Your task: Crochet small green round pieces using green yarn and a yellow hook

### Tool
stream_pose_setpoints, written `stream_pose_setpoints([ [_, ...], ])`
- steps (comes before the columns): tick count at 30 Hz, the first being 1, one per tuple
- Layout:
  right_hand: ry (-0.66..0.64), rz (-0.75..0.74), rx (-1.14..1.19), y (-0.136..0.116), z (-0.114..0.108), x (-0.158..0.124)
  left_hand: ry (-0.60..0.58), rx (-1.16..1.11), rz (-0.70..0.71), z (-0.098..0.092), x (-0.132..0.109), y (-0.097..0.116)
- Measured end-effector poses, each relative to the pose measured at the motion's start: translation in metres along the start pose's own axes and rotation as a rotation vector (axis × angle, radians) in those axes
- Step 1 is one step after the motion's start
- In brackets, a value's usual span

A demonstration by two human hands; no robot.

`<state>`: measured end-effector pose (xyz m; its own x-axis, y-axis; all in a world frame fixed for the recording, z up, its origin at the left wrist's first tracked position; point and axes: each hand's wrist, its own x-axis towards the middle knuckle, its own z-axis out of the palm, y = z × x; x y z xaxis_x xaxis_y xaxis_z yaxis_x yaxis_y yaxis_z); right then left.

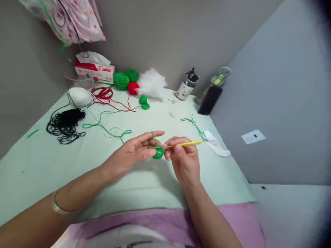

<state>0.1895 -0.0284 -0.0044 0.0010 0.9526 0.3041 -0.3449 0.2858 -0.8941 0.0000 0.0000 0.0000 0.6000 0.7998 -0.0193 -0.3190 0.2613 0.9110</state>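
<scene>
Above the front part of the table, my left hand [136,150] pinches a small round green crochet piece [158,153] between thumb and fingers. Green yarn [154,137] runs up from the piece over my raised left index finger. My right hand [184,156] is closed around a crochet hook [190,143] with a yellow handle. The hook's thin metal shaft points left and meets the top of the green piece. Whether its tip sits inside a stitch is too small to tell.
Behind my hands are a black yarn tangle [66,124], a white yarn ball [79,96], red scissors [102,93], green yarn balls [121,80], a red ball [133,88], white stuffing [152,82], a tissue box [94,73], a pen cup [185,90] and a phone [210,100]. Yarn scraps lie right.
</scene>
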Motion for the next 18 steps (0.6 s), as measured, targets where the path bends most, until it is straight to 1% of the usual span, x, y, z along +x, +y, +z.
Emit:
stream_pose_setpoints([
  [3,0.064,-0.181,-0.214,0.001,0.002,-0.004,-0.02,0.008,-0.012,0.003,-0.001,-0.003],
  [6,0.106,-0.286,-0.358,0.0,0.003,-0.006,-0.013,0.037,-0.021,0.005,-0.001,-0.004],
  [8,0.093,-0.283,-0.37,-0.002,0.003,-0.005,0.027,0.053,-0.027,0.007,-0.001,-0.004],
  [10,0.062,-0.246,-0.326,-0.003,0.001,-0.005,0.067,0.06,-0.035,0.009,-0.001,-0.003],
  [13,0.025,-0.213,-0.269,-0.002,-0.002,-0.004,0.08,0.059,-0.032,0.011,-0.001,-0.003],
  [18,-0.059,-0.24,-0.31,-0.004,-0.003,-0.003,0.12,0.087,0.002,0.01,-0.001,-0.002],
])
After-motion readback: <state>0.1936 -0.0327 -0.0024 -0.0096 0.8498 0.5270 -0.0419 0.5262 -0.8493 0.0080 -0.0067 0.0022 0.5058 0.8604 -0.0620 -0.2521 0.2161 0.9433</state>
